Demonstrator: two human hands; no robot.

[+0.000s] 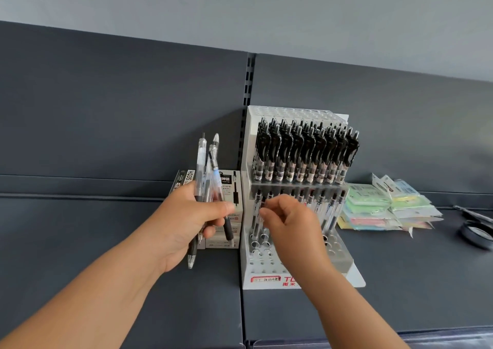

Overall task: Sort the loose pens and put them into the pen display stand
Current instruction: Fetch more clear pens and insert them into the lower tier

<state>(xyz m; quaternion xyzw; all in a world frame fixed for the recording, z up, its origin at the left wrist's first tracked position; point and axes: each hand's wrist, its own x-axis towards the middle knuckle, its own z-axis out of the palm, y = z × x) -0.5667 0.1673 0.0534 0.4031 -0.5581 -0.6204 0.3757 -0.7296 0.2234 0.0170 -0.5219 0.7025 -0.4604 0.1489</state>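
Pens (206, 178) in left hand (186, 220), dark shelf (80, 242) (grey wall (240, 7))

The pen display stand (269, 258) looks like smooth white plastic, its tiers pierced with round holes and its front edge carrying a glossy printed red label. The pens in its upper tier (306, 156) have clear, shiny plastic barrels with black matt-looking grips and clips. Left of the stand, the loose pens (206, 178) in the left hand (186, 215) show the same transparent glossy plastic. Just behind them, the boxes (226, 207) appear to be printed cardboard. The shelf (80, 215) under the stand is dark grey, matt, smooth painted metal. Right of the stand, pastel packets (386, 207) lie in glossy clear wrapping.
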